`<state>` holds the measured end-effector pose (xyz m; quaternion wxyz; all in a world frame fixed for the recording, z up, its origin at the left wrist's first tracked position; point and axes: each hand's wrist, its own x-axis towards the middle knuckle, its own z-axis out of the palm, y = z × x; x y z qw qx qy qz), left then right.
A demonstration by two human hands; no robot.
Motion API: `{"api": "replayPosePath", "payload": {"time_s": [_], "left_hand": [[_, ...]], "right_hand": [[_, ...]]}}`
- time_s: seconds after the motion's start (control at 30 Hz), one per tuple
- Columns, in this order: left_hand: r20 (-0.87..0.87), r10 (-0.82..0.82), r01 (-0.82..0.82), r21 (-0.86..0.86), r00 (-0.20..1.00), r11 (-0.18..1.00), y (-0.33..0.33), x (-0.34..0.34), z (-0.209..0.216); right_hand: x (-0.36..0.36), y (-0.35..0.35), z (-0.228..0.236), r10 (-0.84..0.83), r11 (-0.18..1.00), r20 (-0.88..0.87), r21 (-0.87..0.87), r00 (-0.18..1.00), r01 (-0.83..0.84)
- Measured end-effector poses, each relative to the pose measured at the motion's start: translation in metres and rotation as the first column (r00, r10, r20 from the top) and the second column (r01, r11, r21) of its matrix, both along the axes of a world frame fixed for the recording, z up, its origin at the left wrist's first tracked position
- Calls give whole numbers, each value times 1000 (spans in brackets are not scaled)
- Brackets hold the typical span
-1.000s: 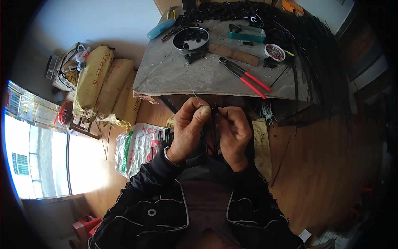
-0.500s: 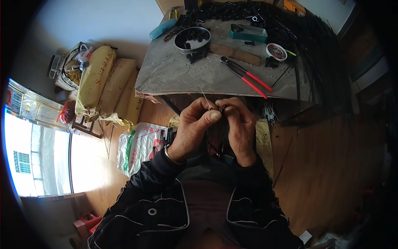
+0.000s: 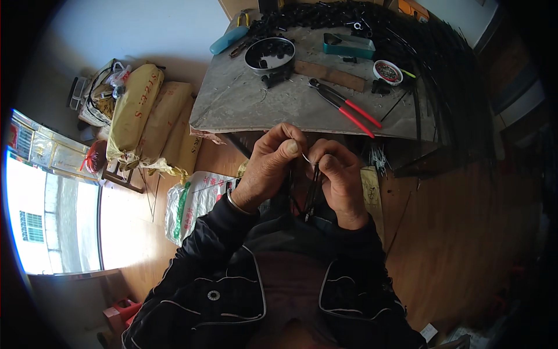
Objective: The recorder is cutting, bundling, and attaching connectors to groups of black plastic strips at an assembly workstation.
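Observation:
My left hand [image 3: 267, 166], closed in a pinch at chest height in front of the table edge, grips a thin white strip [image 3: 306, 157], which looks like a cable tie. The strip curves down across the gap to my right hand [image 3: 340, 180]. Thumb and fingers there are pressed together on thin black cords or rods [image 3: 314, 189], which hang down toward my lap. Where the strip meets the black pieces is partly hidden by my fingers.
On the grey table [image 3: 232, 104] lie red-handled cutters [image 3: 349, 110], a wooden strip [image 3: 331, 75], a round tin [image 3: 247, 58], a teal box [image 3: 349, 52] and a white bowl [image 3: 388, 63]. Black parts [image 3: 325, 17] are heaped behind. Yellow sacks [image 3: 136, 107] stand left; white strips [image 3: 378, 158] hang right.
My hands have moved slightly apart, the left one upward. The white strip, earlier pointing up from my left hand, now bends between both hands. More of the black pieces shows.

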<state>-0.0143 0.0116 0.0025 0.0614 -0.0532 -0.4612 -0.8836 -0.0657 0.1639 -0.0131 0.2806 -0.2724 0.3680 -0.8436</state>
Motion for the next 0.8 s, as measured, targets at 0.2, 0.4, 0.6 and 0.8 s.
{"api": "replayPosePath", "payload": {"time_s": [0.2,0.4,0.6,0.8], "left_hand": [[-2,207,-206,-111,978,972,21,10,14],[-167,328,-360,-222,930,906,35,11,11],[-104,330,-345,-195,938,918,36,11,12],[-191,435,-473,-261,880,841,42,4,6]], "right_hand": [[12,-11,14,-287,958,126,37,950,285],[7,-12,2,-376,919,113,-80,920,385],[12,-8,3,-411,912,70,28,909,410],[18,-10,1,-494,869,-12,0,869,494]]}}
